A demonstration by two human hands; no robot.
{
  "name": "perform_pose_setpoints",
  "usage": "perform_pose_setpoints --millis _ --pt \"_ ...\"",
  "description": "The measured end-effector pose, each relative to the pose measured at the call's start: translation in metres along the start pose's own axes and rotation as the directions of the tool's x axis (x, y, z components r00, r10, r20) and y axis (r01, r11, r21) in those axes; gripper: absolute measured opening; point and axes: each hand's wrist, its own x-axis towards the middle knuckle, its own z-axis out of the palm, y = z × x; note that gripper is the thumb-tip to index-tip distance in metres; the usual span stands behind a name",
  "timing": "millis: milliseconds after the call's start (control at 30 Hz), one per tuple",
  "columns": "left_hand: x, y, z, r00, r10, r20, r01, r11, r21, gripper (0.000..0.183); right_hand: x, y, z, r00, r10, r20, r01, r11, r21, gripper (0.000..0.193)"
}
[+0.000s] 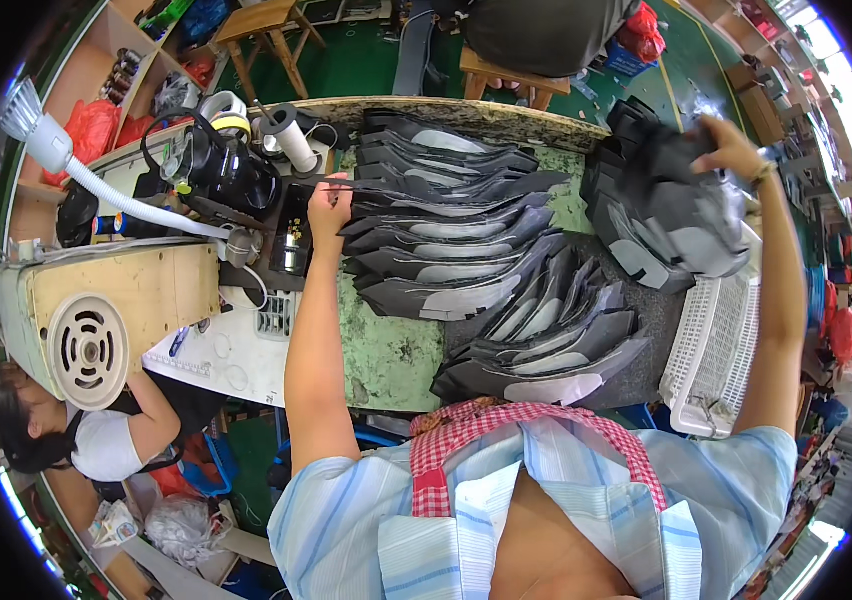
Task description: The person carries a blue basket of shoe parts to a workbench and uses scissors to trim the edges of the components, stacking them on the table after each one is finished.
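Overlapping black-and-grey curved cut pieces, seemingly shoe-upper parts (446, 225), lie in a long row across the worktable. At the row's left end my left hand (328, 212) is closed, its fingertips pinching the narrow tip of a black curved piece (391, 186). On the far right my right hand (731, 150) grips a dark bundle of similar pieces (668, 165), smeared by motion. Below that bundle, more grey-faced pieces (636, 245) lie heaped. Nearer to me a fanned pile of the same pieces (556, 350) rests on a dark mat.
White plastic basket (711, 345) stands at the right table edge. On the left are a sewing machine (126, 300), a thread cone (291, 135), a bendy lamp (96, 185) and a black machine (231, 170). A co-worker (96, 430) sits lower left. Wooden stools (264, 30) stand beyond.
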Motion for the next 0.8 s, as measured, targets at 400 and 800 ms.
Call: perform_pose_setpoints --millis 400,800 --pt "-0.14 0.062 -0.017 0.977 -0.193 0.096 0.206 0.967 -0.15 0.051 0.032 -0.171 0.168 0.946 -0.248 -0.21 0.261 0.965 0.036 0.074" --pt "-0.162 0.143 0.0 0.997 -0.056 -0.056 0.034 0.945 -0.324 0.025 -0.061 -0.233 0.112 0.91 -0.226 -0.347 0.3 0.938 0.175 0.034"
